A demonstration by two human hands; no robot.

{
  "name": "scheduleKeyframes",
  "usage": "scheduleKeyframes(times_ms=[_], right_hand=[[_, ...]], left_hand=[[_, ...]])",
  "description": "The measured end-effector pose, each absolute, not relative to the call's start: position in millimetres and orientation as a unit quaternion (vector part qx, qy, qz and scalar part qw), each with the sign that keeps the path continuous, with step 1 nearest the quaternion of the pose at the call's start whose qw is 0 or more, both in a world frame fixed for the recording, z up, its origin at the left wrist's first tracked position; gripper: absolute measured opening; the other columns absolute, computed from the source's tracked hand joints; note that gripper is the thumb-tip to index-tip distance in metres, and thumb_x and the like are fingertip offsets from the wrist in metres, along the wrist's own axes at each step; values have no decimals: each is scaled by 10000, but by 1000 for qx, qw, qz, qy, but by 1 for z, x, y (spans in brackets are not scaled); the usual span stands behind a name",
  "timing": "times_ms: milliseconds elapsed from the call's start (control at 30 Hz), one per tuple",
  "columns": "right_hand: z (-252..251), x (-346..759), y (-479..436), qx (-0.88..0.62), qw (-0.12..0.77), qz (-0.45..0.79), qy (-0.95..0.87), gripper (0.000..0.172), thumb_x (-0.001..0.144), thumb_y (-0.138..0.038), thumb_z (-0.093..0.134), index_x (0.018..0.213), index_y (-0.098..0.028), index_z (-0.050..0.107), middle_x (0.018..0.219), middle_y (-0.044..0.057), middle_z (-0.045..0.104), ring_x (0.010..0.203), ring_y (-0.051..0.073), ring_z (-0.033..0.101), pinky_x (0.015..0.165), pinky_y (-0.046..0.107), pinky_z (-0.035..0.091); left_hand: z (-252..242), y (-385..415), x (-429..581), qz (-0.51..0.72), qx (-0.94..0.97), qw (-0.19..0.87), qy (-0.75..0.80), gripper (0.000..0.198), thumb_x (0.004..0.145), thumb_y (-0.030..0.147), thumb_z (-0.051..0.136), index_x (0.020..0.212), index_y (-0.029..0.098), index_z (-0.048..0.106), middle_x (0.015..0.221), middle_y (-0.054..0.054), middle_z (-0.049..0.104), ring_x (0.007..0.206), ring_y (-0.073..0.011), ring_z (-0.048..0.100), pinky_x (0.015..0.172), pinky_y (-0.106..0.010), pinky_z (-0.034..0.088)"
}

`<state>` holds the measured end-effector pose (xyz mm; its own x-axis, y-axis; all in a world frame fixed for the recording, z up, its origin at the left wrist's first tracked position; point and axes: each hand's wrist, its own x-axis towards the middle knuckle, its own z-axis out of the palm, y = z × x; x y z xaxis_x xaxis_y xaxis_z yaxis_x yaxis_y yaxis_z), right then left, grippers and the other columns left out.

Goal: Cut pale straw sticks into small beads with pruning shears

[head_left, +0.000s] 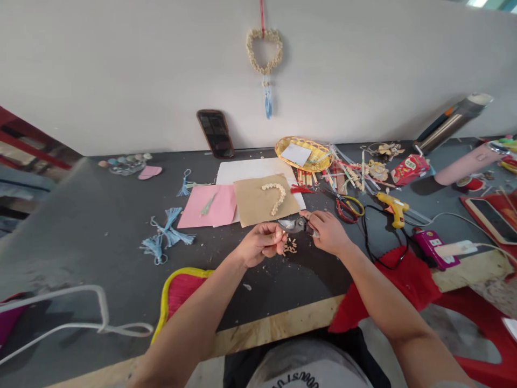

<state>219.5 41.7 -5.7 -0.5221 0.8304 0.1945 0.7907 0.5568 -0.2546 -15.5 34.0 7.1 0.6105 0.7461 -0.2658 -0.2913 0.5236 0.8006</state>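
a: what are the hands doing?
b: the right hand (329,231) is wrapped around the handles of a cutter (297,224), its metal blades pointing left. the left hand (262,243) is curled, fingertips pinched on a small pale stick (280,233) held right at the blades.

a: what's under them?
b: a little pile of cut bits (290,247) on the dark table (100,237), just below the cutter.

a: and past the hands?
b: a brown sheet (252,207) with a curved row of pale pieces (277,195) on it, shaped like a hook. pink paper (208,205) lies touching its left edge, white paper (250,170) behind it.

a: off to the sides?
b: blue tassels (165,234) well to the left. on the right, scissors (348,207), then a yellow glue gun (393,207). a woven basket (305,153) sits near the wall, and a heart wreath (264,49) hangs above.
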Motion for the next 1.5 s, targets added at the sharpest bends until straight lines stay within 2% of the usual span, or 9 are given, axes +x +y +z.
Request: scheduleKeyframes(times_ms=[167,300,533,633,900,1067,1200,1333,1500], right_hand=[[-8,217,43,-519,134,46,-843,514,871,-146,452,1384,-171,447,1136,119,618,1062,245,542,864,359,395],[-6,217,41,-518,115,52,-846,572,842,-146,479,1410,-167,408,1162,115,607,1073,253,531,867,366,386],[-7,224,43,-476,124,76,-867,621,810,-141,508,1420,-159,391,1202,122,581,1120,260,506,891,384,380],[-8,225,44,-460,134,72,-875,589,836,-139,480,1419,-163,398,1184,127,589,1107,260,510,887,389,379],[-6,222,42,-465,144,43,-873,476,873,-154,450,1346,-167,494,1038,102,651,966,237,581,794,347,392],[-5,216,38,-442,155,7,-883,428,859,-160,489,1281,-177,557,966,79,685,835,204,606,772,335,379],[-8,217,39,-463,183,-15,-867,437,888,-168,462,1321,-178,526,1005,90,681,895,217,618,796,352,396],[-14,226,48,-547,220,3,-807,446,912,-274,493,1345,-168,495,1088,106,667,926,228,630,821,349,439],[-15,233,53,-628,204,50,-750,591,876,-446,576,1390,-194,431,1156,103,648,920,246,648,769,345,482]], left_hand=[[1,32,-5,442,487,634,407,331,770,456,704,771,138,611,676,-49,701,445,-54,413,448,-198,298],[-4,31,-4,450,532,555,455,317,803,451,664,752,141,623,702,-44,705,462,-61,392,461,-206,288],[5,32,-9,392,456,703,379,371,725,462,741,692,127,584,590,-48,682,373,-27,275,397,-199,178],[11,31,-9,361,424,750,357,384,703,462,760,700,120,587,540,-51,668,339,-19,261,376,-191,139],[10,34,-14,335,355,808,331,339,656,388,808,675,117,606,494,-54,653,298,-8,241,342,-182,79],[13,28,-10,276,372,831,309,350,654,412,803,684,98,652,507,-83,664,300,-13,258,344,-193,70],[15,24,-9,210,403,845,281,348,661,418,797,683,102,654,542,-96,682,312,-20,278,345,-199,93],[10,29,-13,217,399,846,280,358,665,427,795,671,106,637,535,-89,674,308,-15,267,344,-196,84],[3,35,-15,260,364,846,291,342,667,398,807,694,112,621,534,-75,667,325,-13,284,356,-180,87]])
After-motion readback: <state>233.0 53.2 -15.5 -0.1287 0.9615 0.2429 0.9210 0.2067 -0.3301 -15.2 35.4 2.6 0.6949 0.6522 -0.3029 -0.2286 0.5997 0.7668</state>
